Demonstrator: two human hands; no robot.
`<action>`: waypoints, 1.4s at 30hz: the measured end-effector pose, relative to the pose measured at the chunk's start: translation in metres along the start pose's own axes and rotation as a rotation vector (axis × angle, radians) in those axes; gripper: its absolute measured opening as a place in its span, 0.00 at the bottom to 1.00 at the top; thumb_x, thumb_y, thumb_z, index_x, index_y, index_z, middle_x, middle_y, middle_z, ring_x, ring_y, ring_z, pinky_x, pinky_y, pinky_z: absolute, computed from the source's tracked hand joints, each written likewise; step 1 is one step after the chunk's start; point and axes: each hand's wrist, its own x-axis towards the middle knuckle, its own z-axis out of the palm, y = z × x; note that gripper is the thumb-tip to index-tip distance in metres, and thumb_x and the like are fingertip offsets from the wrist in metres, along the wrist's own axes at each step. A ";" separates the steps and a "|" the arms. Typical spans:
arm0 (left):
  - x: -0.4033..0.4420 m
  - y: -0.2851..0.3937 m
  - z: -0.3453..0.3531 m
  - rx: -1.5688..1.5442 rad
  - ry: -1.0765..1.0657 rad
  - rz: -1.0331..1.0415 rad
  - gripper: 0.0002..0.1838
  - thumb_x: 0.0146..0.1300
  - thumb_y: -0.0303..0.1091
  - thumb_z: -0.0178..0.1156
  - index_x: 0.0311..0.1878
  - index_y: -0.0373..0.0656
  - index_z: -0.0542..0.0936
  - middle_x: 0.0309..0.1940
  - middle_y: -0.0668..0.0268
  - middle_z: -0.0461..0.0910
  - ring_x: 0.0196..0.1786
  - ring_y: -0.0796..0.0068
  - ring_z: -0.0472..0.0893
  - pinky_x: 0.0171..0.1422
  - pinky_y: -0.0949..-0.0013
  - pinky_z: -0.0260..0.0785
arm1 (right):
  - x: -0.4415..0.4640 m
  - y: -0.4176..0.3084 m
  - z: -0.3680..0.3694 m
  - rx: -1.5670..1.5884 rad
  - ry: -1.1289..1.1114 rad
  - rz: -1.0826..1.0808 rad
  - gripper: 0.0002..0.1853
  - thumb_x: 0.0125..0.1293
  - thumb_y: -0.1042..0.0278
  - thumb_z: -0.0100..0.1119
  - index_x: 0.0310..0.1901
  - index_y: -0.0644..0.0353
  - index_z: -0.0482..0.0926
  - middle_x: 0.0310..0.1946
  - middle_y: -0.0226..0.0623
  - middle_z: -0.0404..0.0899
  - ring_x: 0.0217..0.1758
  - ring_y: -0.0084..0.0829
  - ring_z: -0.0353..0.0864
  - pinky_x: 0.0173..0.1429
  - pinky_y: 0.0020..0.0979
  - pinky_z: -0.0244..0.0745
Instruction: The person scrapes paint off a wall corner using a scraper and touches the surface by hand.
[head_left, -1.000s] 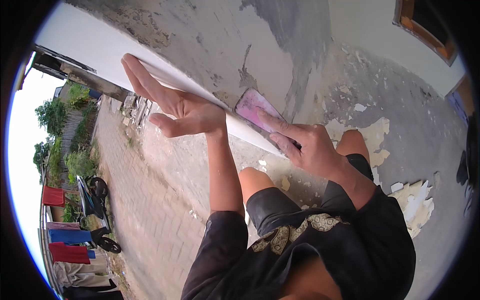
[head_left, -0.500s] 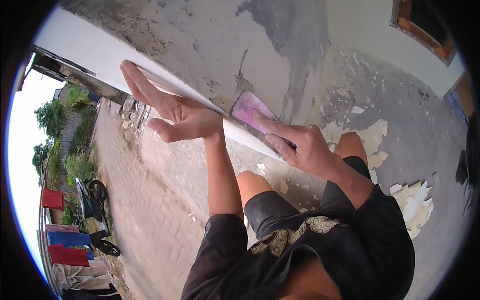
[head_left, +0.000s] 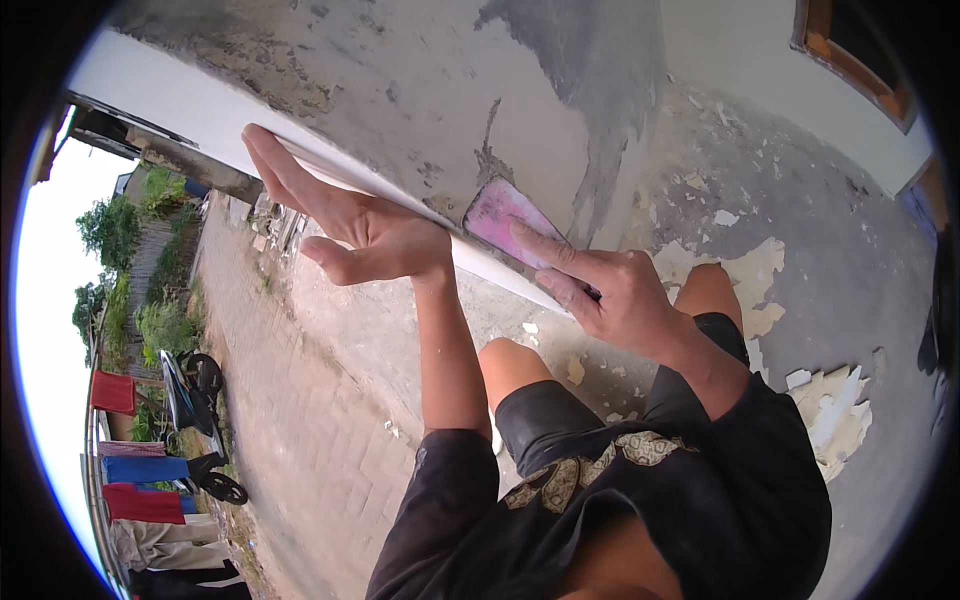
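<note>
My left hand (head_left: 365, 232) lies against the white edge of the wall (head_left: 190, 105), fingers stretched out and thumb apart, with nothing in it. In my right hand (head_left: 620, 295) is a flat, pink-smeared rectangular piece (head_left: 510, 215) with rounded corners and a dark rim; I cannot make out its exact kind. Thumb and fingers grip its near end. Its far end lies against the patchy grey wall surface (head_left: 420, 130), close to the corner with the white edge. The side of the piece turned to the wall is hidden.
Peeled paint flakes (head_left: 835, 415) lie on the grey floor (head_left: 830, 290) by my knees. A brown-framed opening (head_left: 850, 65) is at upper right. To the left are brick paving (head_left: 270, 350), a motorbike (head_left: 195, 400) and hanging laundry (head_left: 145, 470).
The view has shifted slightly. Both hands keep nearly the same places on the wall, and the pink piece has barely moved along it.
</note>
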 end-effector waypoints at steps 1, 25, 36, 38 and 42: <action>0.000 0.001 -0.001 0.024 -0.023 0.005 0.50 0.68 0.67 0.20 0.76 0.32 0.56 0.77 0.58 0.54 0.81 0.71 0.43 0.83 0.52 0.39 | -0.006 0.001 0.001 0.006 0.001 0.006 0.25 0.67 0.73 0.63 0.66 0.52 0.76 0.28 0.51 0.81 0.19 0.38 0.75 0.27 0.34 0.71; -0.005 0.003 -0.019 0.012 0.145 -0.009 0.46 0.67 0.64 0.32 0.80 0.41 0.47 0.80 0.54 0.45 0.83 0.59 0.36 0.83 0.46 0.19 | 0.000 -0.002 0.006 -0.006 0.014 -0.036 0.25 0.66 0.74 0.64 0.66 0.53 0.76 0.30 0.49 0.83 0.20 0.40 0.77 0.28 0.35 0.74; -0.003 0.001 -0.013 0.043 0.210 0.025 0.46 0.67 0.65 0.28 0.80 0.42 0.48 0.79 0.54 0.50 0.83 0.58 0.41 0.82 0.44 0.19 | -0.016 -0.003 0.000 -0.065 -0.037 0.016 0.26 0.67 0.75 0.61 0.67 0.52 0.75 0.28 0.52 0.81 0.19 0.39 0.74 0.28 0.32 0.72; -0.003 0.001 -0.014 0.045 0.180 0.017 0.46 0.67 0.66 0.27 0.80 0.42 0.48 0.79 0.53 0.50 0.83 0.58 0.41 0.82 0.44 0.19 | -0.020 -0.003 0.002 -0.054 -0.075 0.078 0.26 0.67 0.75 0.61 0.67 0.52 0.75 0.28 0.51 0.81 0.19 0.39 0.75 0.28 0.33 0.73; -0.004 -0.003 -0.017 0.034 0.153 0.053 0.46 0.68 0.66 0.26 0.80 0.41 0.48 0.79 0.53 0.51 0.83 0.58 0.41 0.82 0.44 0.18 | -0.015 -0.003 0.003 -0.053 -0.074 0.062 0.26 0.68 0.74 0.61 0.67 0.52 0.75 0.31 0.51 0.82 0.19 0.38 0.74 0.28 0.32 0.73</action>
